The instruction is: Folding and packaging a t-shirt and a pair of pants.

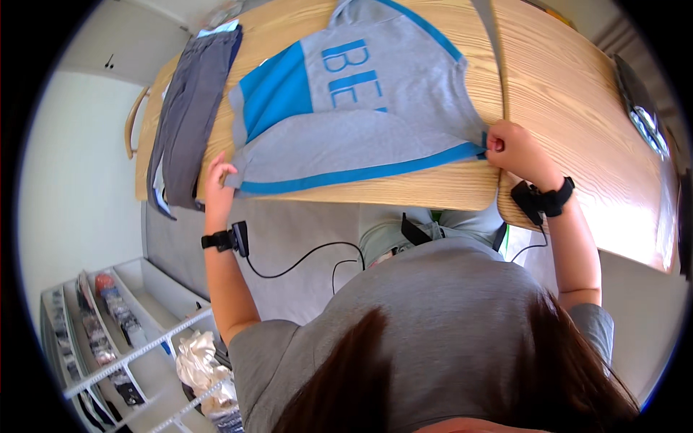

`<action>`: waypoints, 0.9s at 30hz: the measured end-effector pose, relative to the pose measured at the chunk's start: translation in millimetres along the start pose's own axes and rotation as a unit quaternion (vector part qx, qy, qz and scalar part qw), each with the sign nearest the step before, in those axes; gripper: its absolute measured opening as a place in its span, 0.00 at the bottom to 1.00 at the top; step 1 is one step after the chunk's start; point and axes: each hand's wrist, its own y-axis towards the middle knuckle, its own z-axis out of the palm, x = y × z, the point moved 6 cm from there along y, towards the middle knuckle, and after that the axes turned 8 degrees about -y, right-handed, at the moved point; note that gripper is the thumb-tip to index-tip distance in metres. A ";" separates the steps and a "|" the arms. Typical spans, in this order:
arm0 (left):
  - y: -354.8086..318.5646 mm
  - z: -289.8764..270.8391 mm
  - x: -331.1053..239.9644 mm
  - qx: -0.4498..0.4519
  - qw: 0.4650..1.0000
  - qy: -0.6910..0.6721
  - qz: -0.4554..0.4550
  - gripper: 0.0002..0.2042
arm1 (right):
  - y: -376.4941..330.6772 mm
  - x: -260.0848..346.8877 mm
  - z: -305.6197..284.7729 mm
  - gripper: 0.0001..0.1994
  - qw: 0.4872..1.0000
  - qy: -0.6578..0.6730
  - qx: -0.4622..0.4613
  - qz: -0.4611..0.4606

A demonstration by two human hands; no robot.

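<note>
Grey-and-blue top stretched out between two hands at the table's near edge

A grey hooded knit top with bright blue panels, blue stripes and large blue lettering point(346, 94) lies spread on a long table of light, grained wood point(577, 108), its hood toward the table's far side. One grey strip of it, edged with a blue stripe, runs along the table's near edge, and the wearer has a hand at each end of that strip, so the top lies between the hands and mostly beyond them.

The right hand point(523, 150) is closed in a fist, thumb side inward, gripping the strip's right end just beside the seam that splits the tabletop. The left hand point(219, 175), about half open with fingers bent, touches the strip's left corner; I can't make out whether it is pinching the cloth.

Near the table's left end, a pair of dark grey trousers point(193, 108) lies lengthwise, its lower ends slipping over the near edge. At the table's far right sits a dark object with shiny clear plastic point(642, 108). Past the left end shows a curved wooden rail point(133, 123). Below the table, to its left, stands a white compartmented storage unit point(162, 375) with bundled clothing point(202, 361) inside.
</note>
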 end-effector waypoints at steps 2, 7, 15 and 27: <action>0.1 -3.8 -13.2 -0.031 0.999 0.010 0.022 0.07 | -1.4 0.2 -0.2 0.04 0.999 0.029 -0.004 0.014; -3.1 -14.5 -54.0 -0.169 0.971 0.131 0.103 0.12 | -1.3 8.6 -2.6 0.04 1.000 0.027 0.009 0.013; -30.7 5.8 -31.5 -0.084 0.986 0.118 0.084 0.19 | -1.9 9.2 -5.2 0.04 1.000 0.012 0.001 0.018; 34.7 57.4 -113.1 0.116 0.989 0.020 0.094 0.12 | 8.8 87.1 8.3 0.13 0.979 -0.124 -0.085 -0.136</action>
